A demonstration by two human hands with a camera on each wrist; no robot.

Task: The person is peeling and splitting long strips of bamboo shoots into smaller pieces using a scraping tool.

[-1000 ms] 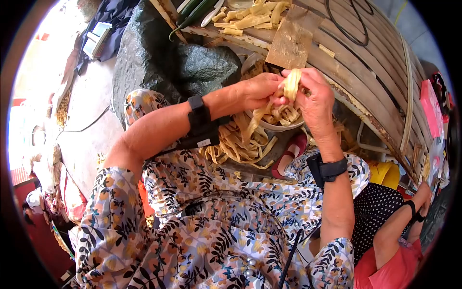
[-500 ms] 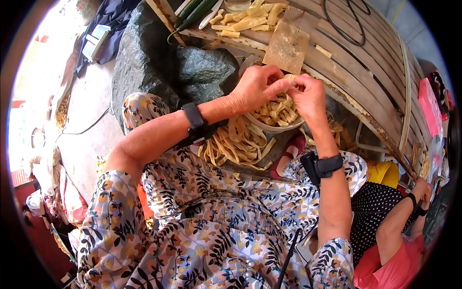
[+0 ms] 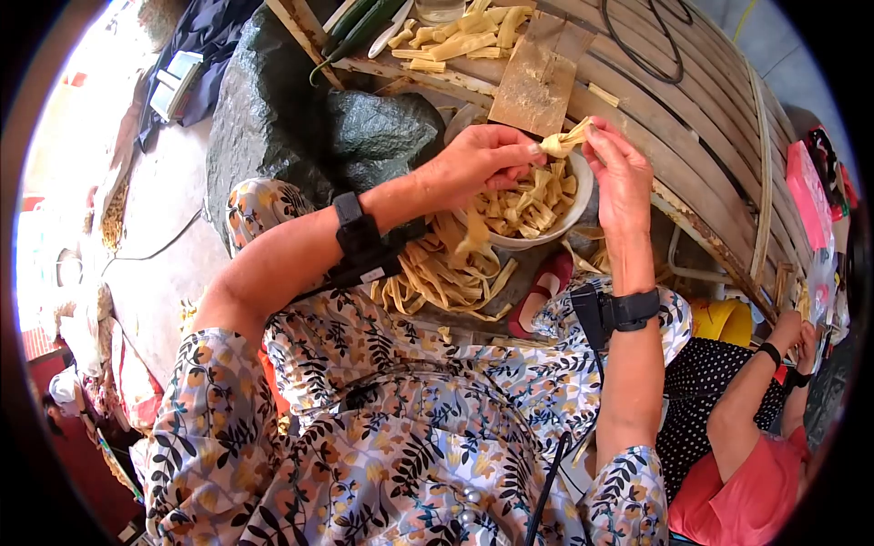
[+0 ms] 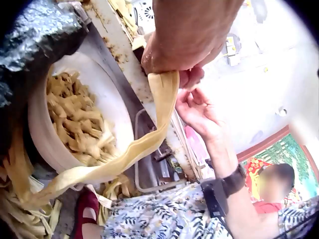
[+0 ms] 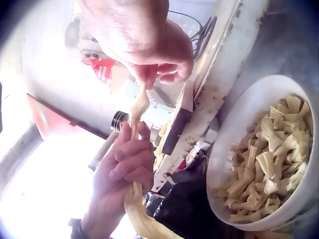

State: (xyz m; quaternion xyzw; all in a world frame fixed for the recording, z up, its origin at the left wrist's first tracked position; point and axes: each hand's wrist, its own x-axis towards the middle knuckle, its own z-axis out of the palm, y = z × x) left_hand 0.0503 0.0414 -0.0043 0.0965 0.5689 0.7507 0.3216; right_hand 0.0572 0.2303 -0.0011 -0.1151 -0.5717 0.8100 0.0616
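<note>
A pale yellow flat strip, knotted near one end, is stretched between my hands, and its knot (image 3: 553, 146) shows between the fingertips. My left hand (image 3: 473, 168) pinches the strip on one side of the knot. From that hand the long part of the strip (image 4: 162, 102) hangs down toward the pile. My right hand (image 3: 624, 177) pinches the short end between thumb and fingers. Below both hands stands a white bowl (image 3: 585, 196) holding many short knotted yellow pieces (image 5: 269, 159). A heap of long loose strips (image 3: 437, 278) lies beside the bowl.
A slatted wooden bench (image 3: 701, 150) with a rusty edge is just beyond the hands. On it lie a small board (image 3: 537, 91), yellow pieces (image 3: 464, 36) and green vegetables (image 3: 360, 27). A dark plastic bag (image 3: 382, 123) stands left of the bowl. Another person (image 3: 742, 464) sits at right.
The strip was looped around the fingers; the loop has tightened into a small knot. My right hand has drawn away to the right, and the gap between the hands has widened.
</note>
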